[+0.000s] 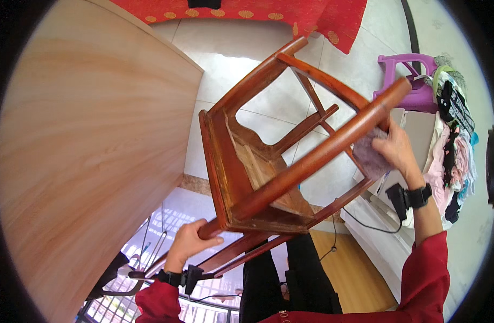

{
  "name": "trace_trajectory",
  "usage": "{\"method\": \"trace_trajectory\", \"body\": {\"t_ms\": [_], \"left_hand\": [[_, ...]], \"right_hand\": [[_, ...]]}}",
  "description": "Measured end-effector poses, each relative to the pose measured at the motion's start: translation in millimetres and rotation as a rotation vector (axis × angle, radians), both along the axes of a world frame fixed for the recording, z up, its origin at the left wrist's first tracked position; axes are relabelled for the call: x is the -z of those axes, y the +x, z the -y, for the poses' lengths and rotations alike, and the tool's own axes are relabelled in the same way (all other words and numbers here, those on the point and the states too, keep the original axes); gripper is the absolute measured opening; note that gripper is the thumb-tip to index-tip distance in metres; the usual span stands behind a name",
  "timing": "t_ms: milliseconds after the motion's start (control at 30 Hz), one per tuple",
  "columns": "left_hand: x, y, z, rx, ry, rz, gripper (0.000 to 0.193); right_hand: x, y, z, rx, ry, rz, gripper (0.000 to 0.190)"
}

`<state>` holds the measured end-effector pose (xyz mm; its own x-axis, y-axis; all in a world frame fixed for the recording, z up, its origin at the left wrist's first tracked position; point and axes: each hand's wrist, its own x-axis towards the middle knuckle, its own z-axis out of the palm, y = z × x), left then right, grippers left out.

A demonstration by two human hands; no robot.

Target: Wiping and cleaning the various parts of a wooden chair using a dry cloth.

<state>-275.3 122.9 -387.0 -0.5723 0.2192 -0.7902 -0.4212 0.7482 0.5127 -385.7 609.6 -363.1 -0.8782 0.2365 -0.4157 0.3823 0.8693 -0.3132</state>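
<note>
A reddish-brown wooden chair (311,159) is tipped over in front of me, its legs pointing away and the hollow underside of its seat (255,173) in view. My left hand (194,242) grips the chair's round post just below the seat corner. Near the far end of the closest leg is my right hand (396,147), holding a greyish-purple cloth (370,155) against the wood. Part of the cloth is hidden behind the leg and my fingers. The chair's backrest is partly covered by the seat and my left arm.
A tall wood-grain panel (105,113) rises on the left. Red patterned fabric (247,10) hangs at the far side. On the right are a purple plastic stool (408,84), piled clothes (457,161) and white boxes (380,242). Cables hang from both wrist straps.
</note>
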Motion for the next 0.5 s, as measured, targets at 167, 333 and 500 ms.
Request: {"method": "trace_trajectory", "body": {"t_ms": [167,333,500], "left_hand": [[17.9,-32.7,6.4,-0.101,-0.17,-0.286,0.046],[42.8,-59.4,32.6,-0.266,-0.174,-0.411,0.039],[60.8,-84.3,50.8,-0.224,-0.242,-0.445,0.037]], "right_hand": [[4.6,-56.9,34.6,0.001,0.072,-0.024,0.05],[26.0,-96.4,69.1,-0.091,0.164,-0.022,0.048],[47.3,-127.1,96.3,-0.177,0.131,-0.148,0.045]]}}
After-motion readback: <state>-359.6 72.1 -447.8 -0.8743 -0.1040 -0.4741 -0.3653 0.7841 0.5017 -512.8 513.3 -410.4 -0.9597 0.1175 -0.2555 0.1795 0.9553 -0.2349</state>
